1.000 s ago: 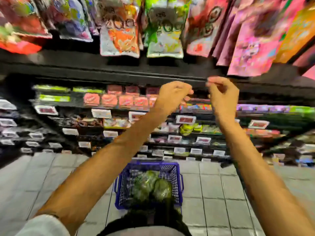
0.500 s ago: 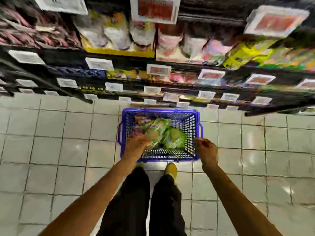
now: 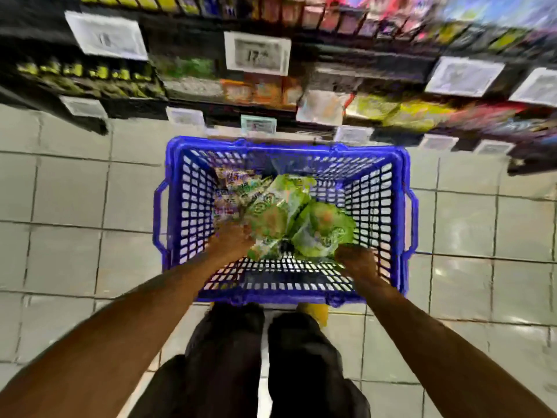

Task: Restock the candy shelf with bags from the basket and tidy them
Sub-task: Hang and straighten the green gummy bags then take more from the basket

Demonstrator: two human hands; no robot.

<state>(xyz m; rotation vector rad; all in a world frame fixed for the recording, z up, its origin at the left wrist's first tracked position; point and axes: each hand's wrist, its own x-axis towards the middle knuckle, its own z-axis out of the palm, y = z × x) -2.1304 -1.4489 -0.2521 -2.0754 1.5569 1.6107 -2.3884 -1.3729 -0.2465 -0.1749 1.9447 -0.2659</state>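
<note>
A blue plastic basket (image 3: pixel 402 206) stands on the tiled floor in front of my feet. Inside lie two green candy bags, one in the middle (image 3: pixel 277 209) and one to its right (image 3: pixel 324 227), plus a purple-and-white bag (image 3: pixel 230 191) at the left. My left hand (image 3: pixel 232 241) is inside the basket and grips the lower left end of the middle green bag. My right hand (image 3: pixel 357 262) reaches in at the near right corner. Its fingers disappear under the edge of the right green bag. The picture is blurred.
Low store shelves (image 3: pixel 376 67) with snack packs and white price tags (image 3: pixel 257 52) run along the top of the view, just beyond the basket. Grey floor tiles (image 3: pixel 66 188) lie on both sides. My dark trouser legs (image 3: pixel 259 363) are below the basket.
I have bent from the upper hanging bags down to the basket. My left hand went in first and stayed on the bags; my right hand moved from the rim into the basket.
</note>
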